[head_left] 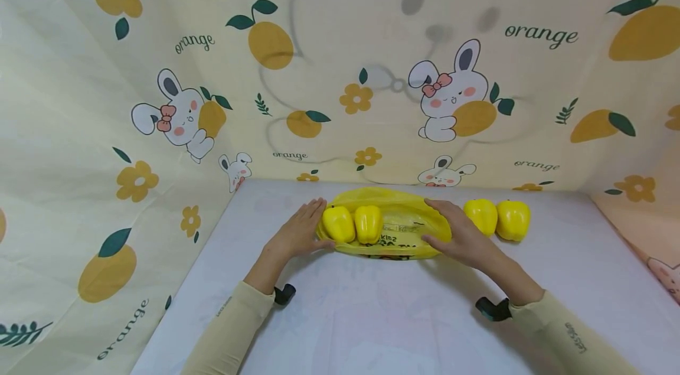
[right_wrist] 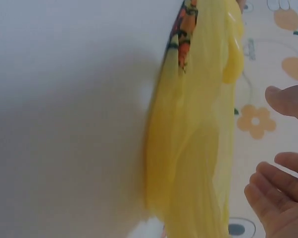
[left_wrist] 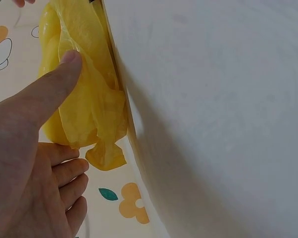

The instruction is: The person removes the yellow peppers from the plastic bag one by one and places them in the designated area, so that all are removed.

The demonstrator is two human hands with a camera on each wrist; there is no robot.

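White worktop [head_left: 340,316] foremost. Left hand [head_left: 297,230] loosely spread, thumb against the yellow bag [head_left: 366,194]; right hand [head_left: 463,236] wide, holding nothing, at its right end. Bag between, two peppers [head_left: 338,225] inside. Judged light, limp, slippery; best gripped at rim [head_left: 388,250].

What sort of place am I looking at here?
Probably a makeshift tabletop recording booth: rabbit-and-orange printed cloth hangs behind and along the sides of a white table, and black wrist devices suggest filming.
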